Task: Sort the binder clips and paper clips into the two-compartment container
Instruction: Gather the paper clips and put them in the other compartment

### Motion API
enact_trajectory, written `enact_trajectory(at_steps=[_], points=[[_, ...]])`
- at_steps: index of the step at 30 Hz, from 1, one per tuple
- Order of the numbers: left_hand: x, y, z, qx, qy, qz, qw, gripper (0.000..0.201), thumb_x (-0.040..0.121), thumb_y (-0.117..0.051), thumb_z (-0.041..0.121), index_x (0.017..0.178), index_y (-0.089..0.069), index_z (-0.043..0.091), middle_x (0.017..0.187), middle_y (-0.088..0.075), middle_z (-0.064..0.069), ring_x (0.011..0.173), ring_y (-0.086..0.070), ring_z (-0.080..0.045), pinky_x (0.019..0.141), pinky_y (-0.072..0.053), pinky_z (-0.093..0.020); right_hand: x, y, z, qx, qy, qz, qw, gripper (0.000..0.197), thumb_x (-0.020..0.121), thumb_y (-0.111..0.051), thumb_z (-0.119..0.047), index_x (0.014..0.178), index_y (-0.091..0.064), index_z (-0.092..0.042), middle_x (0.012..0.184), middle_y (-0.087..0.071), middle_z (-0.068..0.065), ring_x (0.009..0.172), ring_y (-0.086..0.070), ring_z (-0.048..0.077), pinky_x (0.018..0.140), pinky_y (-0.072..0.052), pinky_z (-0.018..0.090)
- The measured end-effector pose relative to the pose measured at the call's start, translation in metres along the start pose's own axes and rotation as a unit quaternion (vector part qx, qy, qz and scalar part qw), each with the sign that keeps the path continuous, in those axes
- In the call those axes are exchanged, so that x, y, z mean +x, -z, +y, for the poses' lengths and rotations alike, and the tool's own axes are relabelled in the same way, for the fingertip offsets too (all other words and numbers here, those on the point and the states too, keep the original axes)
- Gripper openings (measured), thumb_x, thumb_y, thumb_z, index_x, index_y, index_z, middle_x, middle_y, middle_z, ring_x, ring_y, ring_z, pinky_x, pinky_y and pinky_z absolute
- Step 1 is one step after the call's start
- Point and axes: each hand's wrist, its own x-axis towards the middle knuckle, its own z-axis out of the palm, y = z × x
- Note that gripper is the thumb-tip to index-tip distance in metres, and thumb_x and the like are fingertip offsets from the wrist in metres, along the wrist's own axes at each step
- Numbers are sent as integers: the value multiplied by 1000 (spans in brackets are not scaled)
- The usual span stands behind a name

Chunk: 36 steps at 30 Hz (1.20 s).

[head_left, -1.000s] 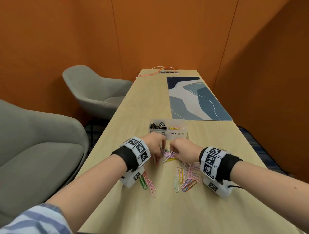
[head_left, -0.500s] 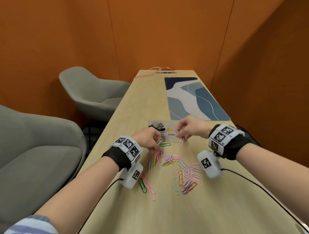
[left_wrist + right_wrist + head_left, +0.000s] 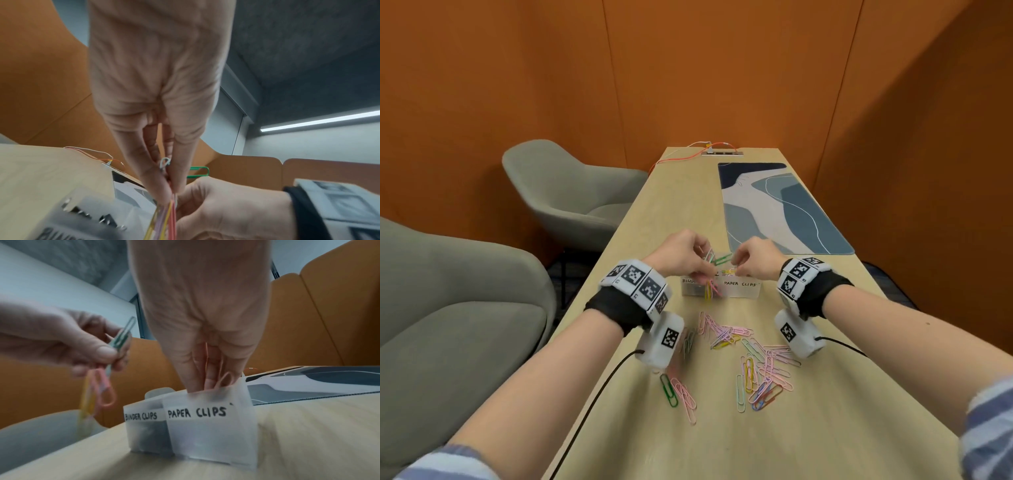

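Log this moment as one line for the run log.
left hand: holds bunch of paper clips | right hand: lowering pink clip into paper-clip side of container | table: loose clips left

Container (image 3: pixel 743 292): translucent, two compartments labelled BINDER CLIPS and PAPER CLIPS, upright on the table.
Held paper clips (image 3: pixel 102 386): a coloured bunch (pink, yellow, green) dangling left of it.
Loose paper clips (image 3: pixel 763 370): scattered on the table nearer the person.

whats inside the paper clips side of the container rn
The right hand's fingers dip into the PAPER CLIPS compartment with pink clips. The frosted wall and the hand hide any contents below.
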Motion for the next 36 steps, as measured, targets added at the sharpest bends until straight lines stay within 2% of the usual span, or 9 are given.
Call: enact_trajectory(at_steps=[4, 7, 10, 14, 16, 22, 27, 32, 36], points=[[20, -1, 17, -17, -3, 74, 997, 26, 77, -74, 0, 67, -52, 12, 69, -66, -11, 43, -63, -9, 56, -58, -24, -9, 10, 7, 47, -1, 32, 998, 26, 85, -52, 0, 103, -70, -5, 104, -71, 13, 89, -62, 21, 84, -49, 28], [35, -15, 23, -20, 9, 132, 991, 28, 78, -74, 2, 66, -51, 13, 74, -65, -9, 48, -65, -13, 48, -55, -21, -26, 17, 14, 88, -6, 79, 993, 34, 86, -42, 5, 102, -69, -7, 98, -67, 6, 87, -55, 16, 85, -49, 33], [45, -34, 22, 29, 24, 146, 989, 24, 77, -73, 3, 68, -54, 13, 79, -69, -12, 64, -72, -25, 67, -61, -36, -49, 18, 21, 93, 0, 95, 991, 33, 84, -42, 3, 96, -69, -9, 95, -66, 4, 77, -54, 11, 77, -47, 29], [47, -49, 21, 157, 13, 88, 984, 16, 73, -71, 4, 64, -60, 11, 79, -69, -14, 77, -66, -27, 72, -56, -34, -76, 8, 28, 51, 20, 1, 999, 25, 85, -48, -3, 94, -70, -12, 100, -68, 3, 82, -59, 12, 74, -42, 21], [44, -50, 21, 190, -3, 60, 980, 3, 76, -70, 5, 78, -72, 7, 91, -72, -12, 88, -65, -26, 79, -52, -31, -84, 3, 26, 18, 33, -39, 999, 23, 86, -51, -6, 97, -70, -13, 103, -68, 4, 89, -57, 15, 79, -40, 21], [27, -36, 24, 208, -35, 51, 976, 31, 83, -55, 0, 107, -71, 7, 115, -70, -7, 111, -62, -21, 97, -47, -28, -93, -12, 9, -61, 71, -121, 988, 33, 88, -54, -18, 120, -59, -13, 125, -61, 6, 106, -56, 18, 91, -42, 26], [-8, -19, 10, 260, -23, 30, 965, 26, 86, -50, 10, 101, -72, 13, 107, -72, -7, 102, -64, -24, 81, -45, -25, -88, -39, -8, -145, 135, -201, 959, 66, 86, -58, -37, 142, -33, -14, 141, -44, 11, 128, -43, 27, 108, -36, 35], [-49, -20, -14, 368, 94, -168, 910, 57, 89, -59, 31, 141, -40, 14, 139, -46, -8, 118, -54, -26, 83, -46, -29, -87, -47, -24, -211, 178, -161, 948, 44, 84, -55, -9, 128, -53, -16, 116, -56, 14, 111, -53, 32, 89, -43, 35], [-53, -27, -37, 376, 77, -173, 907, 82, 78, -72, 40, 145, -29, 23, 138, -38, -10, 120, -51, -29, 95, -47, -34, -88, -47, -25, -192, 188, -138, 953, 43, 83, -48, 4, 121, -57, -15, 115, -59, 12, 108, -56, 30, 85, -44, 34]])
